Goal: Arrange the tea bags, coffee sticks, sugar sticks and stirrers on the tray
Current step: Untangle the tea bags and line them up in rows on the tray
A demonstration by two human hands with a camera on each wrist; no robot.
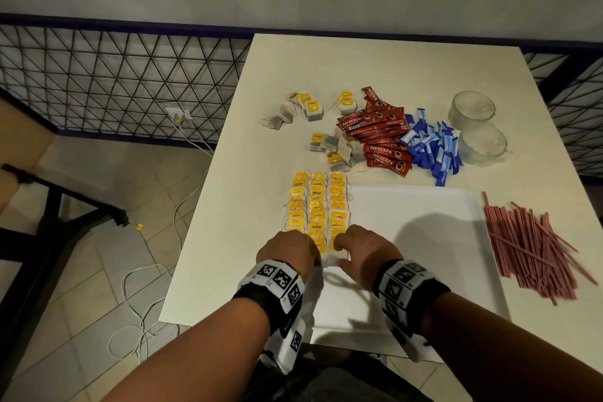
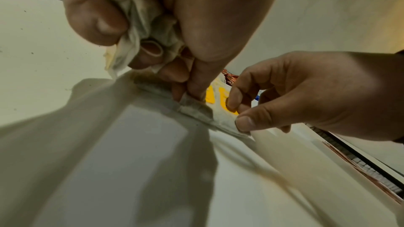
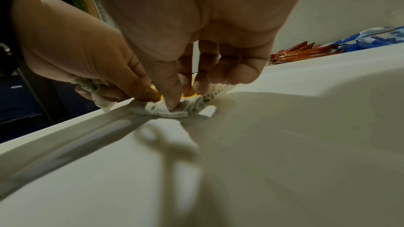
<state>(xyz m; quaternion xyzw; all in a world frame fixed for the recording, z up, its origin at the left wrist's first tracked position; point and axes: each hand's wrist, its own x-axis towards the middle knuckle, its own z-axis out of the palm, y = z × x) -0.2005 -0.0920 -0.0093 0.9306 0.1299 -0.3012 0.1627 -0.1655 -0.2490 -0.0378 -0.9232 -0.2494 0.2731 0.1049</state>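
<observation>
Yellow-tagged tea bags [image 1: 316, 206] lie in three rows along the left edge of the white tray [image 1: 424, 238]. Both hands are at the near end of the rows. My left hand [image 1: 290, 248] grips a bunch of crumpled tea bags [image 2: 142, 15] in its curled fingers, and one fingertip presses a bag on the tray. My right hand [image 1: 352, 248] pinches the nearest tea bag [image 2: 218, 118] between thumb and forefinger. Behind the tray are loose tea bags [image 1: 305, 108], red coffee sticks [image 1: 381, 134] and blue sugar sticks [image 1: 434, 147]. Red stirrers [image 1: 528, 248] lie to its right.
Two glass cups [image 1: 473, 109] stand at the back right of the white table [image 1: 359, 59]. The table's left edge runs close beside the tea bag rows. A mesh railing and a tiled floor with cables lie to the left.
</observation>
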